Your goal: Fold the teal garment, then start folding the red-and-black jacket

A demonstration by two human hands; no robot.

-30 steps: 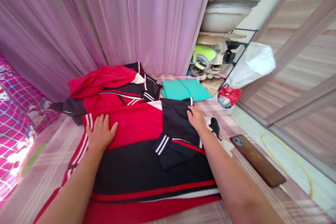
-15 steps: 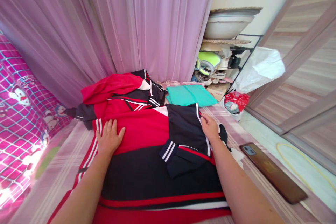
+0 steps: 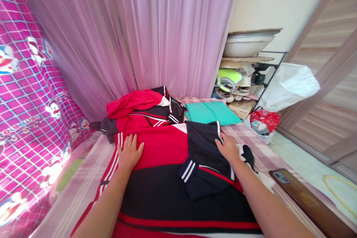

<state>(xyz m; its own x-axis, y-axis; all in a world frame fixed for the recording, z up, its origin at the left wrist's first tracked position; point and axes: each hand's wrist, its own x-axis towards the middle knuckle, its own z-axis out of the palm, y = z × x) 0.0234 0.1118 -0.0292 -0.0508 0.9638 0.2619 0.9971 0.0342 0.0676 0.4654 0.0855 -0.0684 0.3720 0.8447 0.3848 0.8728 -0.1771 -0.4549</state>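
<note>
My left hand (image 3: pixel 128 152) lies flat with open fingers on the red and navy striped jersey shirt (image 3: pixel 167 178), I think to keep the cloth from sliding on the pale checked mat (image 3: pixel 83 186). My right hand (image 3: pixel 229 148) presses, fingers spread, on the folded navy sleeve (image 3: pixel 205 152), holding the fold. Beyond my fingertips lies a folded teal cloth (image 3: pixel 210 112); a brown phone (image 3: pixel 304 199) is right of my right fingers.

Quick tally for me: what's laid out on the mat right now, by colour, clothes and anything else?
Red-and-navy garments: 2, the shirt under the left hand and right hand, and a crumpled one behind.
Teal folded cloth: 1.
Phone: 1.
Total: 4.
</note>
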